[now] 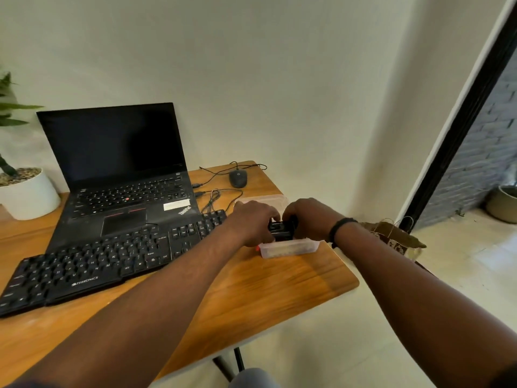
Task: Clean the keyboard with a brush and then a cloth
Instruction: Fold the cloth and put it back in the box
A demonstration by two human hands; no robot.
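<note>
A black external keyboard (112,256) lies at an angle on the wooden table (265,289), in front of an open black laptop (120,175). To its right stands a clear plastic container (291,247). Over that container my left hand (254,222) and my right hand (310,219) both grip a small black object (282,229); what it is cannot be told. No brush or cloth shows clearly. A small red bit peeks out under my left hand at the container's left end.
A black wired mouse (238,177) and loose cables (215,197) lie behind the container. A white plant pot (28,194) stands at the far left. A brown paper bag (394,236) sits beyond the table's right edge, near a dark doorframe (461,121).
</note>
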